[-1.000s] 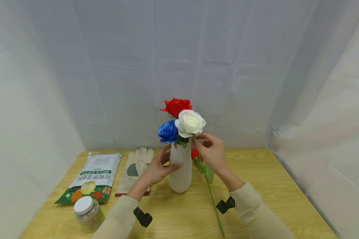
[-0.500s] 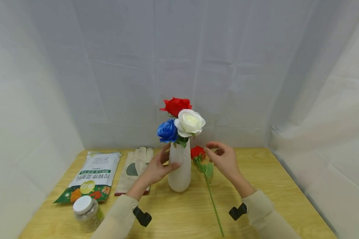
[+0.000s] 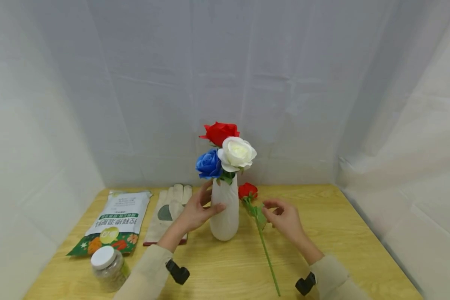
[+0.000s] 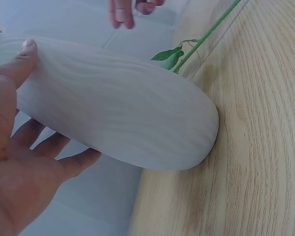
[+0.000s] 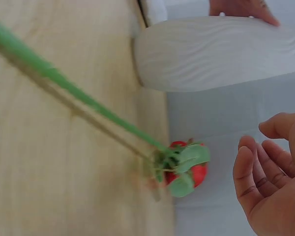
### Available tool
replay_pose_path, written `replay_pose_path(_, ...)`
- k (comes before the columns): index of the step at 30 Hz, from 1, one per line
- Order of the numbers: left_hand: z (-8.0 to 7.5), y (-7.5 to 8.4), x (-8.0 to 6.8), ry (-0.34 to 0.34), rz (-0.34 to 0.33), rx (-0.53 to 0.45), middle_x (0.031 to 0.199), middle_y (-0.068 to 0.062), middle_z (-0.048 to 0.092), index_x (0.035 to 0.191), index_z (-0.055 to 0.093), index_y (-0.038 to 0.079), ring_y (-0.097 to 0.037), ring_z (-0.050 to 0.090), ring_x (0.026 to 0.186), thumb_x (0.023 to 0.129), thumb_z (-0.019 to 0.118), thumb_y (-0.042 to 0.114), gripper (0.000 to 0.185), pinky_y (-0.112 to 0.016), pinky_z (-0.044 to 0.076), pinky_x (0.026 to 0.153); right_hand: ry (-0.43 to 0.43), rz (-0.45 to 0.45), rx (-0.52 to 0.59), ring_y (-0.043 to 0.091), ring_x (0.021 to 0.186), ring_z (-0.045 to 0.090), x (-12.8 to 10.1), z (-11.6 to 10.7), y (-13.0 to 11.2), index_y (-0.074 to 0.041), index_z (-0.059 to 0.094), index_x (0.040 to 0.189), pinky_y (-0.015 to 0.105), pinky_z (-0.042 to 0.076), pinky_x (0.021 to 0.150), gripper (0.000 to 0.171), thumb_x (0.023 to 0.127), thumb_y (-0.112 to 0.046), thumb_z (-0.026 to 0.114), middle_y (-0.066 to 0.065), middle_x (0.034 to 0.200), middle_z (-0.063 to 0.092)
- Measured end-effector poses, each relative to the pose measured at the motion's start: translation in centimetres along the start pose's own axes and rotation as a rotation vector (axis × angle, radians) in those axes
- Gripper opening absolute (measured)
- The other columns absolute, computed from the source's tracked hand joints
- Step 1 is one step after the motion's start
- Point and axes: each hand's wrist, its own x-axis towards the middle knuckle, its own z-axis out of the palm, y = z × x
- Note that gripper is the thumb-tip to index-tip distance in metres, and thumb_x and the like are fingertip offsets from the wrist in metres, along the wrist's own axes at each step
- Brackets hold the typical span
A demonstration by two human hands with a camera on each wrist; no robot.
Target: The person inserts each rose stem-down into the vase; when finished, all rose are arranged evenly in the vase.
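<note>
1. Your left hand (image 3: 195, 212) grasps the white vase (image 3: 224, 212) from its left side, thumb across the front and fingers curled behind. The left wrist view confirms it: thumb tip on the vase wall (image 4: 118, 113), palm (image 4: 14, 162) cupping from below.
2. The vase stands upright on the wooden table (image 3: 341, 233), near the middle. It holds three roses: a red one (image 3: 219, 132) highest, a white one (image 3: 237, 154) in front, a blue one (image 3: 208, 164) on the left.
3. Your right hand (image 3: 286, 218) is released. The fingers are loosely bent and grip nothing. The right wrist view shows the fingers (image 5: 265, 177) apart from the bloom.
4. A loose red rose (image 3: 248, 190) lies on the table just right of the vase, its green stem (image 3: 268, 258) running toward you. Your right hand hovers just beside its leaves; contact cannot be told from the head view.
5. Left of the vase: a work glove (image 3: 168, 212) lying flat, a printed bag (image 3: 116, 221) and a white-capped jar (image 3: 108, 268).
</note>
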Motion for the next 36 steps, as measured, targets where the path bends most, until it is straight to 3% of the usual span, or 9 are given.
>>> replay_pose_path(6,0.0,0.1,0.0,-0.002,-0.014,-0.001,0.167,-0.021,0.040,0.169,0.022,0.018,-0.042,0.046,0.150,0.099,0.077,0.026,0.089,-0.062,0.045,0.116,-0.020,0.049,-0.010,0.026,0.067,0.069,-0.9,0.4,1.8,0.001,0.076,0.119,0.024,0.055,0.053,0.025,0.096,-0.010,0.077,0.018,0.107,0.077)
replay_pose_path(15,0.0,0.2,-0.1,0.002,-0.023,-0.003,0.166,-0.020,0.041,0.169,0.023,0.019,-0.042,0.046,0.150,0.099,0.077,0.025,0.088,-0.061,0.044,0.117,-0.056,0.053,-0.088,0.008,0.060,0.065,-2.2,1.1,3.6,0.002,0.076,0.114,0.022,0.054,0.050,0.022,0.094,-0.006,0.077,0.014,0.099,0.076)
replay_pose_path(19,0.0,0.2,-0.1,0.003,-0.017,0.005,0.166,-0.021,0.042,0.169,0.022,0.019,-0.042,0.046,0.150,0.100,0.076,0.023,0.088,-0.061,0.045,0.116,-0.058,0.056,-0.162,0.005,0.069,0.066,-2.5,1.5,4.1,0.000,0.078,0.109,0.022,0.055,0.059,0.020,0.090,-0.005,0.079,0.009,0.094,0.077)
replay_pose_path(24,0.0,0.0,0.0,0.002,-0.021,0.008,0.166,-0.021,0.042,0.169,0.023,0.019,-0.042,0.047,0.150,0.100,0.076,0.024,0.087,-0.061,0.045,0.116,-0.096,0.055,-0.214,0.007,0.074,0.066,-2.8,1.8,4.7,0.001,0.077,0.107,0.020,0.054,0.061,0.022,0.087,-0.005,0.081,0.006,0.088,0.076)
replay_pose_path(30,0.0,0.2,-0.1,-0.001,-0.013,0.008,0.166,-0.020,0.042,0.168,0.024,0.020,-0.042,0.047,0.149,0.099,0.077,0.027,0.088,-0.062,0.045,0.116,-0.154,0.126,-0.156,0.010,0.062,0.065,-2.9,2.0,4.6,0.004,0.074,0.113,0.025,0.055,0.048,0.032,0.086,-0.007,0.083,0.008,0.088,0.074)
replay_pose_path(36,0.0,0.2,-0.1,-0.001,-0.009,0.008,0.166,-0.020,0.042,0.168,0.024,0.020,-0.043,0.046,0.150,0.099,0.077,0.028,0.088,-0.062,0.045,0.116,-0.199,0.178,-0.099,0.016,0.054,0.067,-2.9,1.9,4.3,0.009,0.069,0.119,0.033,0.060,0.048,0.036,0.087,-0.003,0.080,0.010,0.087,0.074)
